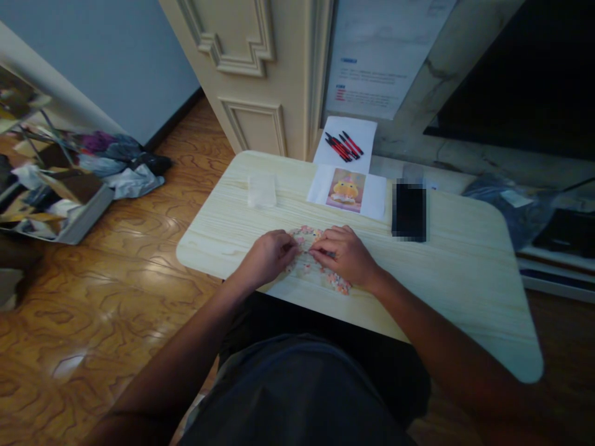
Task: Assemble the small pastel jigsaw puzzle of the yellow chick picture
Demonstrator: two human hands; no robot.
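Both hands sit curled on the pastel pile of small puzzle-like pieces (320, 263) at the pale wooden worktop (465, 272)'s near edge. Left hand (268, 256) and right hand (346, 255) pinch pieces together over the pile, just below the printed cartoon picture (346, 189).

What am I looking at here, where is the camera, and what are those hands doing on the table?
No machine here: a person wears one camera on the head, looking down at their own two bare hands. The left hand and right hand rest on a patch of small pastel pieces on a light wooden table, fingertips pinched together over it; what each grip holds is too small to tell. Farther back lie a picture of an orange cartoon figure, a dark phone, a small clear bag, and red and black pens on white paper. Clutter sits on the wooden floor at left.
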